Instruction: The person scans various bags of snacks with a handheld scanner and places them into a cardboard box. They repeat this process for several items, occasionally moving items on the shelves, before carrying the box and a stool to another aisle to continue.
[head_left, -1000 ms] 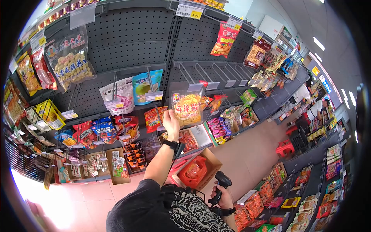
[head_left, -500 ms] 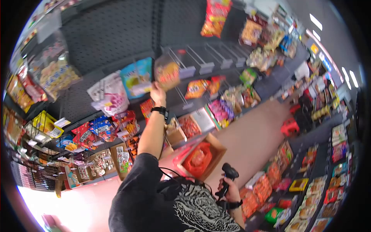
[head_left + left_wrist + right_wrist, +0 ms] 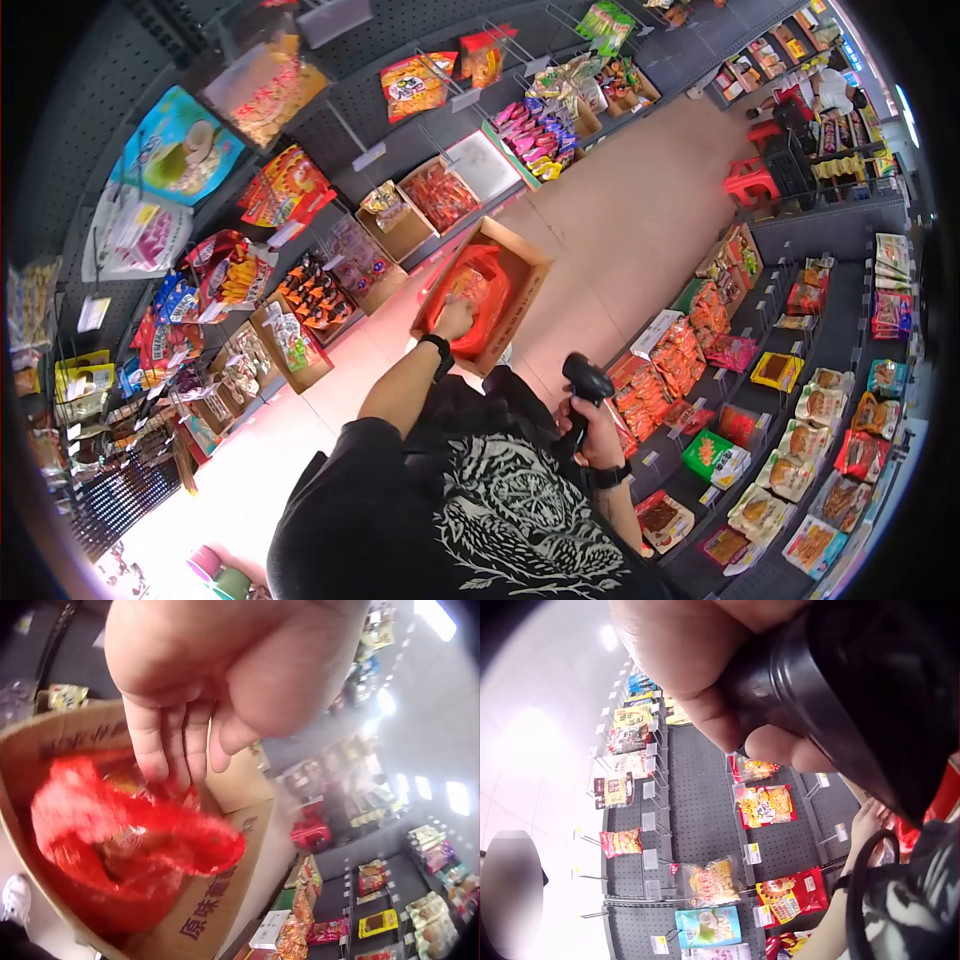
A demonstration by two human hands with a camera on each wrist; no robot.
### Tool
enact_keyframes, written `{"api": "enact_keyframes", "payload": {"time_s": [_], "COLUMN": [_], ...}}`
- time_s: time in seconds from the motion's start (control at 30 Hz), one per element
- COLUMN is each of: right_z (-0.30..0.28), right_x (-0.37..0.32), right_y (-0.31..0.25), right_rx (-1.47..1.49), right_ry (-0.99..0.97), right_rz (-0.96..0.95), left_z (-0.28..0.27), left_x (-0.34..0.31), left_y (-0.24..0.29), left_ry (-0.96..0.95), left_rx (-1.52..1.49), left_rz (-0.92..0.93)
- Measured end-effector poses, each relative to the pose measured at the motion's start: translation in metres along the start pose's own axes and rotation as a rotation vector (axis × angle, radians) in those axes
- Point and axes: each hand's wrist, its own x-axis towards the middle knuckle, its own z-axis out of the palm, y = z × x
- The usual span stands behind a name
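Note:
My left hand [image 3: 455, 318] reaches down into a red plastic bag [image 3: 488, 268] inside an open cardboard box [image 3: 520, 312]. In the left wrist view its fingers [image 3: 150, 746] point downward, fairly straight, with the tips at the bag's opening; the bag's contents are mostly hidden. A black handheld barcode scanner [image 3: 587, 378] is gripped in my right hand [image 3: 602, 438], held in front of the shirt; the right wrist view shows fingers curled round its handle. On a shelf hook at the upper left hangs a clear snack bag [image 3: 268, 92] with red lettering.
Beside the box runs the pegboard shelf with a blue snack pouch [image 3: 180, 145], a red packet [image 3: 287, 187] and low cartons of small packets [image 3: 440, 195]. Across the aisle floor [image 3: 620, 210] stands another shelf of packaged food [image 3: 790, 455]. Red stools [image 3: 750, 180] are farther off.
My left hand has let go of the clear snack bag at the hook and moved down into the red bag in the box. The head view has tilted downward. My right hand keeps holding the scanner.

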Motion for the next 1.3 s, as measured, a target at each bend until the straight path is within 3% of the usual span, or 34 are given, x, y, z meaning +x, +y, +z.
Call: {"api": "enact_keyframes", "payload": {"time_s": [0.03,0.1,0.13,0.2,0.23,0.27,0.33,0.4,0.43,0.5,0.6,0.67,0.7,0.8,0.87,0.93,1.03,1.2,1.27,1.3], "right_z": [-0.008,-0.032,-0.048,-0.077,-0.092,-0.103,-0.125,-0.140,-0.144,-0.152,-0.167,-0.175,-0.164,-0.164,-0.160,-0.142,-0.122,-0.085,-0.074,-0.062], "right_x": [-0.001,-0.002,0.001,0.002,0.004,0.007,0.014,0.021,0.023,0.027,0.027,0.030,0.033,0.042,0.048,0.053,0.062,0.080,0.098,0.105], "right_y": [-0.007,-0.012,-0.015,-0.023,-0.025,-0.030,-0.035,-0.042,-0.045,-0.050,-0.057,-0.060,-0.068,-0.074,-0.078,-0.091,-0.099,-0.109,-0.103,-0.106], "right_rx": [-0.066,-0.091,-0.082,-0.072,-0.090,-0.035,-0.038,-0.038,-0.030,-0.060,-0.118,-0.055,-0.022,0.029,0.024,-0.007,-0.047,-0.097,-0.338,-0.330], "right_ry": [-0.002,0.096,0.127,0.172,0.217,0.224,0.273,0.272,0.268,0.228,0.207,0.214,0.214,0.149,0.075,-0.028,-0.143,-0.290,-0.333,-0.352], "right_rz": [0.004,0.042,0.076,0.115,0.113,0.111,0.143,0.181,0.205,0.207,0.238,0.214,0.190,0.201,0.207,0.226,0.159,0.130,-0.028,0.022], "left_z": [0.021,0.064,0.084,0.116,0.124,0.127,0.122,0.103,0.133,0.121,0.122,0.119,0.112,0.109,0.123,0.151,0.049,0.006,-0.011,-0.017], "left_x": [0.017,0.042,0.057,0.069,0.075,0.071,0.067,0.068,0.080,0.080,0.077,0.070,0.070,0.056,0.054,0.056,-0.019,-0.057,-0.074,-0.082], "left_y": [-0.019,-0.066,-0.092,-0.128,-0.139,-0.139,-0.119,-0.076,-0.135,-0.119,-0.110,-0.099,-0.086,-0.034,-0.054,-0.106,0.110,0.125,0.137,0.144], "left_ry": [-0.001,0.076,0.076,0.189,0.192,0.376,0.570,0.672,0.723,0.717,0.601,0.659,0.669,0.717,0.683,0.435,0.411,0.432,0.505,0.549], "left_rx": [-0.002,0.038,0.036,-0.195,-0.200,-0.391,-0.583,-0.818,-0.884,-1.058,-0.934,-0.759,-0.754,0.189,0.106,0.234,0.053,0.152,0.188,0.205], "left_rz": [-0.010,-0.339,-0.354,-0.810,-0.825,-0.816,-0.809,-1.014,-0.863,-0.904,-0.914,-0.583,-0.571,-0.468,-0.378,-0.400,-0.458,-0.215,-0.064,0.019]}}
